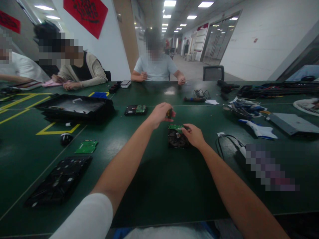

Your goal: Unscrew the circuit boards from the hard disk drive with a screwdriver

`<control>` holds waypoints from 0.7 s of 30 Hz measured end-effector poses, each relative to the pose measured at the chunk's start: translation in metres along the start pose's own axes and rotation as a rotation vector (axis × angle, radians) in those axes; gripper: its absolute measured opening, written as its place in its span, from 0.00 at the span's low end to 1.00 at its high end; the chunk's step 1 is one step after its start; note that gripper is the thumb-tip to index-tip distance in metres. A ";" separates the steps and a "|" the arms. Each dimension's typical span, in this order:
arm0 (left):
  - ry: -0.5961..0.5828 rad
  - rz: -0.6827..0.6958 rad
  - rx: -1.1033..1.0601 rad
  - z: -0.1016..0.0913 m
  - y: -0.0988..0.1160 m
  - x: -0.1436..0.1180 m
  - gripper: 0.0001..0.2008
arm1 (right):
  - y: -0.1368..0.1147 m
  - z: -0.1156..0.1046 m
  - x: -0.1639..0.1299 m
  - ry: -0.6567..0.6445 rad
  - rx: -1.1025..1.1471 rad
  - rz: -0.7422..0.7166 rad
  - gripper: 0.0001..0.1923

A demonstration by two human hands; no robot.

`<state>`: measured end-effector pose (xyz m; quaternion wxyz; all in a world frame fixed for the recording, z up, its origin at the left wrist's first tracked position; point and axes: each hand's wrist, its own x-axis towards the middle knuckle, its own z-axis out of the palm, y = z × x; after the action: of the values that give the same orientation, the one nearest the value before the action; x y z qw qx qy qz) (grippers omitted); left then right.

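On the green tabletop (159, 196), the right hand (193, 134) touches the black drive (177, 140) on its right, hold unclear, while the left hand (161, 115), curled round a small yellowish thing (169, 114), hangs past its far left.

Three other people (87, 71) (154, 68) (25, 68); the camera wearer's two hands (159, 114) (193, 134); two green-boarded black drives (176, 140) (131, 110); one loose green circuit board (86, 146); two red posters (87, 15) (10, 22) at upper left; perhaps two stacked black trays (72, 108) in shadow.
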<state>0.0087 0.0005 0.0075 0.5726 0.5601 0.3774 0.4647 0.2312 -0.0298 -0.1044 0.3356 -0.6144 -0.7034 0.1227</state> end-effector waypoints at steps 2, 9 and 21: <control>0.015 0.011 0.050 0.001 0.002 -0.001 0.08 | 0.000 0.000 0.000 -0.004 -0.004 -0.002 0.22; 0.050 0.024 0.148 -0.004 0.002 0.003 0.11 | -0.001 -0.001 0.000 -0.012 0.001 0.012 0.22; 0.007 -0.131 0.127 -0.004 0.016 -0.008 0.14 | 0.002 0.001 0.000 -0.009 -0.002 0.008 0.22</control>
<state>0.0005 -0.0065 0.0218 0.5639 0.5675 0.4441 0.4035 0.2322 -0.0289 -0.1058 0.3313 -0.6169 -0.7027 0.1261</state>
